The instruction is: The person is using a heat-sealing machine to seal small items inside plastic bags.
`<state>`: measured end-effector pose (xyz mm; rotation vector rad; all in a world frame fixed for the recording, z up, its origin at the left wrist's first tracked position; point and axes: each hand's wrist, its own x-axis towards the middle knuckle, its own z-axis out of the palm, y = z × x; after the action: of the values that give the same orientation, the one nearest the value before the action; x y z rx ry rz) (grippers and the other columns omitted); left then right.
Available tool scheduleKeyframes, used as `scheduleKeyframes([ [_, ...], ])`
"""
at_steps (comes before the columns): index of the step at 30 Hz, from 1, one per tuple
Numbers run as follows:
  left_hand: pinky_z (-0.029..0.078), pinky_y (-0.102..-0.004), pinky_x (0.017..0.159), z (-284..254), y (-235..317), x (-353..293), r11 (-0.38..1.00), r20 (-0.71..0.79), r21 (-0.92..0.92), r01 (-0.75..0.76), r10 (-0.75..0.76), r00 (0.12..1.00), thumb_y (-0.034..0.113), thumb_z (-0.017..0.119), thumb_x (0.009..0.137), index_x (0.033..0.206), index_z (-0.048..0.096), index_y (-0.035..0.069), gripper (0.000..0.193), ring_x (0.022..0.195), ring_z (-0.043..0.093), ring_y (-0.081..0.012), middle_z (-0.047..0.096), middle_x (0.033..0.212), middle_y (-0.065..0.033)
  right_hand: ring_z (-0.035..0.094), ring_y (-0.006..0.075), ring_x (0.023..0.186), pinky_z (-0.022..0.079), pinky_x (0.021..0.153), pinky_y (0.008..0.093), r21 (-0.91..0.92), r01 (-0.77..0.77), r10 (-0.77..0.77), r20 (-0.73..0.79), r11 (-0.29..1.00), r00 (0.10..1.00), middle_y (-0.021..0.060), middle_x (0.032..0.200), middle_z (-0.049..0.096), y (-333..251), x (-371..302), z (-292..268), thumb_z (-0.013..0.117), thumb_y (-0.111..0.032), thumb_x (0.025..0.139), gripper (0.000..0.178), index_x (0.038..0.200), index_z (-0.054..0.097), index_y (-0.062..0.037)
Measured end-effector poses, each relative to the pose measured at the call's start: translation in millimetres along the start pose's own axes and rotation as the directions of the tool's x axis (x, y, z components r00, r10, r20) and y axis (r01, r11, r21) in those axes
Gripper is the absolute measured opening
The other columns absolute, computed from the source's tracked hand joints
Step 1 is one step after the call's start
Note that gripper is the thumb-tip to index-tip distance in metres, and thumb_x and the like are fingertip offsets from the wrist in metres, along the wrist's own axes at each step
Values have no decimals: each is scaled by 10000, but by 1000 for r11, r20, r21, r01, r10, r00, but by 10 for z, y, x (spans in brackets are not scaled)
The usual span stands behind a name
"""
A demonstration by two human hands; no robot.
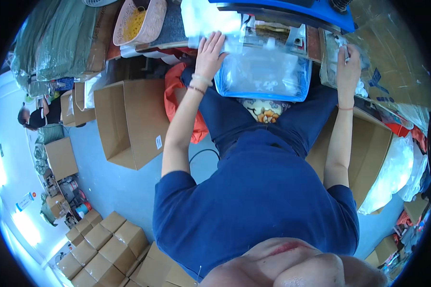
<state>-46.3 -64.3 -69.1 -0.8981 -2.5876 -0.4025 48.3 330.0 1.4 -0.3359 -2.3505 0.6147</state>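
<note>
Lying flat, the left hand (209, 58) is open, fingers extended and thumb apart, on milky, translucent plastic sheets (208, 18) beyond and left of the blue-rimmed, rectangular, film-lined tray (261, 71); this likely steadies the slippery film. The right hand (348, 62), right of the tray, is narrow, its fingers curled at crumpled clear-and-white plastic (341, 41); I cannot tell whether it grips. The tray sits over the lap, seemingly within both hands' reach. Farther left, a pale pink perforated basket (154, 24) corrals thin yellow bands (134, 26), presumably against scattering.
</note>
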Motion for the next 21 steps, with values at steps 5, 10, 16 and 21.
scheduleKeyframes([
  [5,550,-320,767,-303,180,8,824,-63,-453,340,-410,910,84,704,808,957,741,42,159,867,704,-276,727,945,-125,636,173,895,486,813,288,310,-166,67,307,936,949,68,1094,679,-647,-228,-366,650,-260,933,303,1192,656,-103],
  [10,494,-217,687,-719,725,111,570,179,-709,416,-425,887,129,768,820,975,746,6,199,744,641,-81,724,843,-60,599,101,911,477,814,234,459,-326,-46,632,826,774,45,1044,694,-1286,-545,-295,725,-79,853,226,1076,707,-52],
  [16,491,-208,676,-940,1059,196,353,444,-777,521,-279,851,179,764,846,961,740,-12,225,748,603,-46,730,833,-50,627,145,872,487,747,271,553,144,-341,273,821,899,63,1001,693,-1368,-224,-404,762,-113,816,265,1064,703,-41],
  [21,518,-229,703,-880,1029,194,269,618,-755,598,-14,786,184,714,896,1013,736,-2,221,811,660,-95,732,883,-65,640,265,866,495,762,335,427,261,-481,566,866,669,128,1006,682,-1229,-9,-416,642,-253,923,263,1059,680,-30],
])
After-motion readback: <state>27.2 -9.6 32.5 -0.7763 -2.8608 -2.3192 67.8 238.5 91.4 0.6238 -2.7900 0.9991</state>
